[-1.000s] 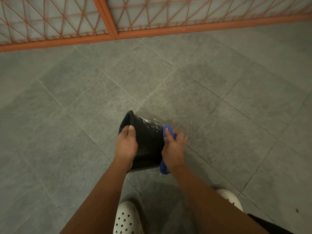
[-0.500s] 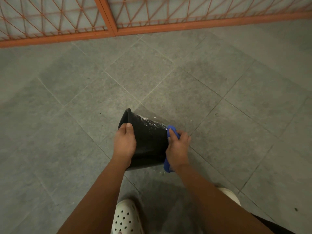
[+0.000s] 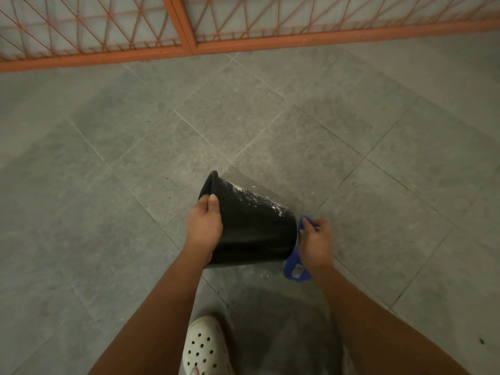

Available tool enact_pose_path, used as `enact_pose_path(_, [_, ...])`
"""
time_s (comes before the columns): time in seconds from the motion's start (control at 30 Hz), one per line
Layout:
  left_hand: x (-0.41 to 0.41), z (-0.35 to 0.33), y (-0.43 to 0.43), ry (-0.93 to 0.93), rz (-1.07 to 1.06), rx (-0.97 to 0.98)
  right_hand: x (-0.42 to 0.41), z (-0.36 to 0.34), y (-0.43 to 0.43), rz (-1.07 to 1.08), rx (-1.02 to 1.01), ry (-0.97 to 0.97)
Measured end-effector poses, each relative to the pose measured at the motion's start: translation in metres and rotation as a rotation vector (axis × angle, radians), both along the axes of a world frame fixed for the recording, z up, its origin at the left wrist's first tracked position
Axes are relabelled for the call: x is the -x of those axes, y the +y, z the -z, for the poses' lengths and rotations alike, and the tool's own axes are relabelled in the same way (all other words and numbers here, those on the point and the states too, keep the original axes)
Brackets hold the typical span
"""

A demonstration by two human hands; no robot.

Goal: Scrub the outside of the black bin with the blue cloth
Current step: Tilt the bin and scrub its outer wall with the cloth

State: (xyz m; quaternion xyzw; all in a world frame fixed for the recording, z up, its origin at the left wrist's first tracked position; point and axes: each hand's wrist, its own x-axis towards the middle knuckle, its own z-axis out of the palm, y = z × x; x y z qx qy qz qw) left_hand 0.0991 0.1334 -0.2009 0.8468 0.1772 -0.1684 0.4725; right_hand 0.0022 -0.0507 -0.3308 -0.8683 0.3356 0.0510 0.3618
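Head view: left grip point(image 3: 204, 228) clasps black bin point(image 3: 254, 228) rim; right grip point(image 3: 316, 244) clutches blue cloth point(image 3: 290, 266); label point(image 3: 298, 269) unreadable.

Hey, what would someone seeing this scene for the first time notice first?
The black bin, tilted over on the grey tiled floor mid-frame, with white suds on its upper side. The left hand grips its rim while the right hand holds the blue cloth at its base. An orange lattice gate runs across the top.
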Motion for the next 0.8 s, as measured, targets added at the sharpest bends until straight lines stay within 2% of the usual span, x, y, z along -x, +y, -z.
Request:
enact_pose_path(0.03, [0.000, 0.001, 0.000, 0.005, 0.004, -0.004, 0.002, 0.002, -0.007, 0.035, -0.055, 0.033])
enact_pose_path(0.1, [0.000, 0.003, 0.000, 0.015, 0.007, -0.009, 0.004, 0.002, -0.018, 0.037, -0.031, 0.054])
enact_pose_path(0.2, [0.001, 0.003, 0.000, 0.016, 0.012, -0.013, -0.005, -0.015, -0.031, 0.240, -0.144, -0.040])
enact_pose_path(0.3, [-0.001, 0.003, 0.001, 0.014, 0.026, 0.006, -0.019, -0.033, -0.040, 0.402, -0.356, -0.130])
enact_pose_path(0.43, [-0.003, 0.001, 0.001, 0.015, 0.025, 0.028, -0.039, -0.069, -0.037, 0.448, -0.592, -0.125])
enact_pose_path(0.57, [-0.003, 0.002, 0.002, 0.023, 0.007, 0.047, -0.043, -0.091, -0.032, 0.510, -0.959, -0.106])
enact_pose_path(0.7, [-0.004, 0.003, 0.002, 0.032, -0.001, 0.052, -0.039, -0.097, -0.038, 0.509, -1.100, -0.144])
enact_pose_path(0.8, [-0.004, 0.003, 0.001, 0.035, 0.008, 0.041, -0.035, -0.090, -0.038, 0.632, -1.215, -0.212])
